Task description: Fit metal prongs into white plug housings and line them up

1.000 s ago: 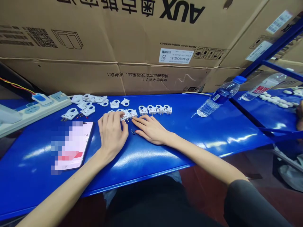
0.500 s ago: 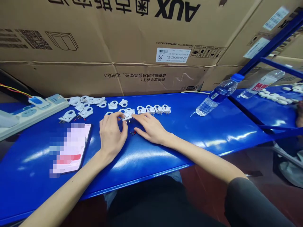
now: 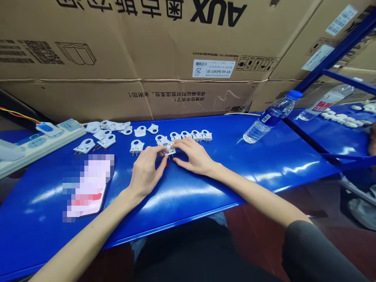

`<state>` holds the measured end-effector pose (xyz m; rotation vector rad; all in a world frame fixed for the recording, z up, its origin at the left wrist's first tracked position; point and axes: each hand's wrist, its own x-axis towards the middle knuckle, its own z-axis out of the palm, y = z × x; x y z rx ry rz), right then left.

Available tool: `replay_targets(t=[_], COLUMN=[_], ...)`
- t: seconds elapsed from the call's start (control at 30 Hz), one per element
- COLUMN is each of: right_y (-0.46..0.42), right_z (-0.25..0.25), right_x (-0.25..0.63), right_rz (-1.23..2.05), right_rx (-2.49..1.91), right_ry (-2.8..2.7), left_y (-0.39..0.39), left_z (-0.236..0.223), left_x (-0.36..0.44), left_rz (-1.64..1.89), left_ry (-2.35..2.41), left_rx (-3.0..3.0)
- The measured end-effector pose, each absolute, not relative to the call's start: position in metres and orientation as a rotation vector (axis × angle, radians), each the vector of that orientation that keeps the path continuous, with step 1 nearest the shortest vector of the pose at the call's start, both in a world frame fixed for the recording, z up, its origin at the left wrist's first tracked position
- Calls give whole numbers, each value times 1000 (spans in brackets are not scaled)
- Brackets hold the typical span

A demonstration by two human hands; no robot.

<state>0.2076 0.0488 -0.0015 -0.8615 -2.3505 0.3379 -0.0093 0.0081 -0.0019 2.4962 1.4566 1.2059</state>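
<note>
A white two-pin plug with a ring handle (image 3: pixel 169 151) is between my hands, its metal pins pointing toward me. My left hand (image 3: pixel 143 168) pinches it from the left with thumb and fingers. From the right, the fingers of my right hand (image 3: pixel 194 157) close on its other side. A small red piece (image 3: pixel 167 165) lies on the table just below the pins, partly hidden by fingers. Right behind the held plug stands another white plug (image 3: pixel 160 139). One more plug (image 3: pixel 136 146) sits left of my left hand, pins toward me.
Several finished-looking plugs (image 3: pixel 196 135) line up behind my right hand. Loose white plug parts (image 3: pixel 117 125) lie near a power strip (image 3: pixel 38 141). On the blue table (image 3: pixel 182 203) are a phone (image 3: pixel 91 184) and a water bottle (image 3: pixel 268 117). Cardboard boxes (image 3: pixel 164 58) stand behind.
Both hands have shifted a little right and toward me with the plug. The plugs behind and left of my left hand now show more fully.
</note>
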Motion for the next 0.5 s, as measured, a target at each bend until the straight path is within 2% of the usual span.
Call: replay_targets(t=[0.3, 0.5], right_y=[54, 58], right_z=[2, 8], right_x=[217, 225], right_rz=[230, 277], right_rx=[-884, -882], right_ry=[-2407, -2536], left_y=[9, 9], left_z=[4, 15], left_x=[-13, -19], left_rz=[1193, 821], left_ry=[1364, 1212], left_rx=[2560, 2727])
